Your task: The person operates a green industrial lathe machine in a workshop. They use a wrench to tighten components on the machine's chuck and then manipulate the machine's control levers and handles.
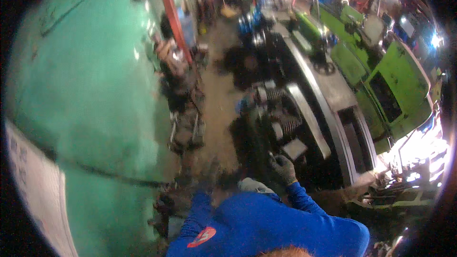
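My right hand (284, 169), in a grey work glove, is beside a dark assembly at the front right. Its finger area points toward a pale flat plate (294, 149); blur hides whether a small thing is in the fingers. Near the plate sit ribbed, spring-like parts (288, 127) and a curved bright metal strip (309, 121). My left arm (202, 204), in a blue sleeve, reaches forward low in the middle. Its hand is lost in dark blur, so its fingers cannot be made out.
A long metal frame (309, 66) and green panels (400, 85) stand along the right. Loose parts (185, 128) line the green wall (104, 90) at left, by a red post (173, 19). A brown floor strip (216, 109) runs between.
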Demonstrator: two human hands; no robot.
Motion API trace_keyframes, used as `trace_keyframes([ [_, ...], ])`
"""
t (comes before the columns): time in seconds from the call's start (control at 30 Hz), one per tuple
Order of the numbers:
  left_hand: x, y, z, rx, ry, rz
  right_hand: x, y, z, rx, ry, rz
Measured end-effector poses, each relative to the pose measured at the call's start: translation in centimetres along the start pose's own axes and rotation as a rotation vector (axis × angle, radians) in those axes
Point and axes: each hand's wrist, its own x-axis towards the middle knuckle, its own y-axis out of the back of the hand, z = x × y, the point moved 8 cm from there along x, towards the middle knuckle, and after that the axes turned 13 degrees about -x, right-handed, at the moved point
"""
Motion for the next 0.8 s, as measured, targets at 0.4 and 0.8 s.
trace_keyframes([
  [0.4,21.5,9.3,-1.3,0.17,0.34,0.238,25.9,-2.2,-20.8,-0.405,0.051,-0.228],
  [0.8,46.7,16.0,-5.5,0.355,0.443,-0.021,48.5,-12.2,-22.4,-0.45,0.049,-0.109],
])
